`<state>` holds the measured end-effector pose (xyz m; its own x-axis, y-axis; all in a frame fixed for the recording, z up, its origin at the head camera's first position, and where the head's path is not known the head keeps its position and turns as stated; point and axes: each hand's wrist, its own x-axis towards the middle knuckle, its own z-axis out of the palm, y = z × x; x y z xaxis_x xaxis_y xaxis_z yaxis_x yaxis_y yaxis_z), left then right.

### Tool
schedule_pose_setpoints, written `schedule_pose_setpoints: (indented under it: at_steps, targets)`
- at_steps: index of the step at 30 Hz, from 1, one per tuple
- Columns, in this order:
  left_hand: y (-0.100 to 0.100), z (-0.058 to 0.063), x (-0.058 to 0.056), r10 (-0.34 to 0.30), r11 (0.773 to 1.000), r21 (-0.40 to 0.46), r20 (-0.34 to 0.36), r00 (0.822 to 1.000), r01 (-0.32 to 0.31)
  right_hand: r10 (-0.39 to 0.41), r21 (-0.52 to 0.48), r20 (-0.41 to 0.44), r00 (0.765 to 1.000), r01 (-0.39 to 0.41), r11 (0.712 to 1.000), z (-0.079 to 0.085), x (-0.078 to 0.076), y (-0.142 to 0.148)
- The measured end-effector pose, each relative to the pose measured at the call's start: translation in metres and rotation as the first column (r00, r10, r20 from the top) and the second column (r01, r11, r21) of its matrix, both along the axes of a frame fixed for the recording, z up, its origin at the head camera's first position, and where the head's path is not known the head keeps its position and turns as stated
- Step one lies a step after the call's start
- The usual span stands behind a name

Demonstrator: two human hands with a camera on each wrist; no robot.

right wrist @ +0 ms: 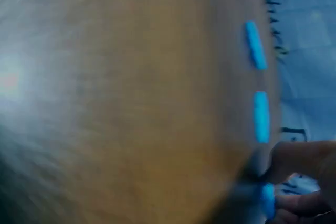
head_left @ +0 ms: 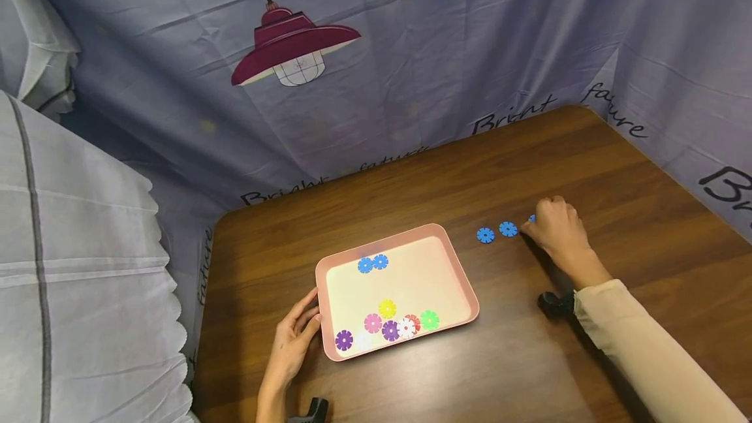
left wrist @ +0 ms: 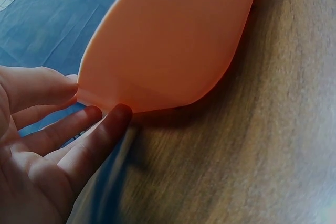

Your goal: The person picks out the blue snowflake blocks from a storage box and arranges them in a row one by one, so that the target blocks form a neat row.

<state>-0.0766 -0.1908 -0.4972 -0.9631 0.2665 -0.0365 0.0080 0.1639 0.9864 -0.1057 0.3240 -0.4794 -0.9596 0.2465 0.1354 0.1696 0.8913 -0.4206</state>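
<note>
At the tabletop's right part, my right hand (head_left: pixel 557 230) has curled fingers and pinches a blue notched disc (right wrist: pixel 268 200) between thumb and fingers. Two more blue discs, one nearer (head_left: pixel 508 229) and one farther left (head_left: pixel 485 235), form a row with it, flat on the wood. My left hand (head_left: pixel 292 339) touches the left outer wall of a pink tray (head_left: pixel 461 273) with fairly straight fingers. Inside the tray, two blue discs (head_left: pixel 373 264) lie side by side near the far wall. Yellow (head_left: pixel 387 309), pink (head_left: pixel 373 323), purple (head_left: pixel 344 340), white, red and green discs lie along the near side.
The brown wooden table (head_left: pixel 517 358) runs back to a grey-blue curtain (head_left: pixel 411 64) printed with a lamp and lettering. A white scalloped cloth (head_left: pixel 100 266) hangs on the left. Black wrist devices (head_left: pixel 555 304) sit by both wrists.
</note>
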Motion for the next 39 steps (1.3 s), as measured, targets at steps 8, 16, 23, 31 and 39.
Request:
schedule_pose_setpoints:
  at_steps: [8, 16, 23, 31, 39]
  targets:
    - [0.001, -0.001, 0.000, 0.022, 0.999, -0.025, -0.001, 1.000, -0.022, 0.029, -0.008, 0.014, 0.999, -0.029, 1.000, -0.010, -0.004, 0.001]
    - [-0.002, 0.001, 0.002, 0.017, 1.000, -0.023, 0.005, 1.000, -0.017, 0.027, -0.015, 0.015, 1.000, -0.027, 1.000, -0.010, -0.005, -0.002]
    - [-0.003, 0.001, -0.001, -0.007, 1.000, -0.010, -0.002, 1.000, 0.007, -0.032, -0.022, -0.010, 0.999, 0.032, 0.999, 0.001, -0.002, -0.008]
    - [-0.002, 0.002, -0.003, -0.015, 1.000, -0.013, -0.045, 0.999, 0.014, 0.006, -0.217, -0.090, 0.996, -0.026, 0.976, 0.036, -0.013, -0.046]
    - [-0.002, 0.001, -0.002, -0.020, 1.000, 0.009, -0.029, 0.999, 0.021, 0.089, -0.326, -0.132, 0.987, -0.128, 0.937, 0.051, -0.024, -0.090]
